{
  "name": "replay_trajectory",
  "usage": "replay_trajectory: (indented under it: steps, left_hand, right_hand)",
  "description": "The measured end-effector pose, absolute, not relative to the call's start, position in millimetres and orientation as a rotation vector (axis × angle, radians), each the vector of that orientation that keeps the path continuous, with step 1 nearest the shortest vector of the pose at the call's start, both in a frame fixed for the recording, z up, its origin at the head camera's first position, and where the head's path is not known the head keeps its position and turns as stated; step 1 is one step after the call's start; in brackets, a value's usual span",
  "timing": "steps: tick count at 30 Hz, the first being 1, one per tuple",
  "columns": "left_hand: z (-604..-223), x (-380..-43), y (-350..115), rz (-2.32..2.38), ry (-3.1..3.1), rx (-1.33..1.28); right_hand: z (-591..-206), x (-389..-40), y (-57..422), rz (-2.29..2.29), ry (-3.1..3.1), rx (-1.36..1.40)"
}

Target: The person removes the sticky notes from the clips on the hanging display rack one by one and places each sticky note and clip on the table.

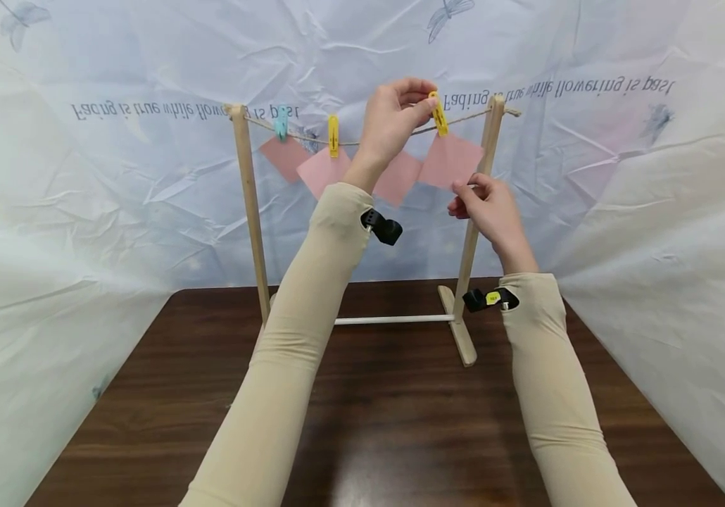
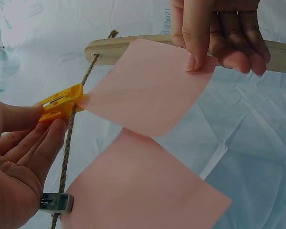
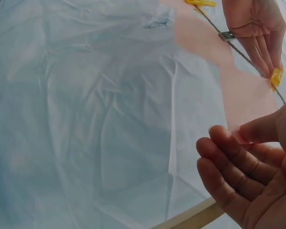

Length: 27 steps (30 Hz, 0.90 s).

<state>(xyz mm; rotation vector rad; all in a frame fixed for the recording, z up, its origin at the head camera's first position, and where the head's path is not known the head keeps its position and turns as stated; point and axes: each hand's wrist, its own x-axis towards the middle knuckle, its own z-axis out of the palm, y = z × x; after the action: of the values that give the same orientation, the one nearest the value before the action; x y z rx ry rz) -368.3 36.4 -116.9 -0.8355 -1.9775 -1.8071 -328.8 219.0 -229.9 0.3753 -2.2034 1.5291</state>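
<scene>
In the head view my left hand (image 1: 394, 120) pinches a yellow clothespin (image 1: 438, 114) on the twine line (image 1: 464, 118) near the right post. The clothespin's tip overlaps the top corner of a pink paper square (image 1: 451, 162), as the left wrist view shows. My right hand (image 1: 489, 211) pinches the paper's lower corner between thumb and index finger; its other fingers are loosely curled in the right wrist view. Beside it hangs another pink square (image 2: 143, 186), held on the line by a grey clothespin (image 2: 57, 202). The left hand hides that clothespin in the head view.
Farther left, a blue clothespin (image 1: 281, 122) and another yellow clothespin (image 1: 333, 135) hold two pink squares. The line runs between wooden posts (image 1: 250, 204) joined low by a white rod (image 1: 394, 320). The stand is on a dark wooden table (image 1: 400, 408), with a printed sheet (image 1: 147, 183) behind.
</scene>
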Motion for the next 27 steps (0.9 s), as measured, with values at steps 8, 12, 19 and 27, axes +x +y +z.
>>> replay_trajectory:
  steps: [8,12,19,27]
  left_hand:
    - [-115.9,-368.6,36.7,-1.838,-1.861,-0.813]
    - [-116.5,-370.4,37.6,-1.848,-1.832,-0.787]
    - [-115.6,-371.4,36.1,-1.860,-1.790,-0.733]
    - [-112.8,-366.5,34.0,-1.861,-1.796,-0.758]
  right_hand:
    - [-230.7,-327.3,222.7,1.519,-2.213,0.378]
    - [-231.5,-326.6,224.3,1.511,-2.218,0.361]
    - [-232.6,-323.9,226.8,1.498,-2.222,0.338]
    - [-234.8,-323.3,230.2,1.500,-2.199,0.389]
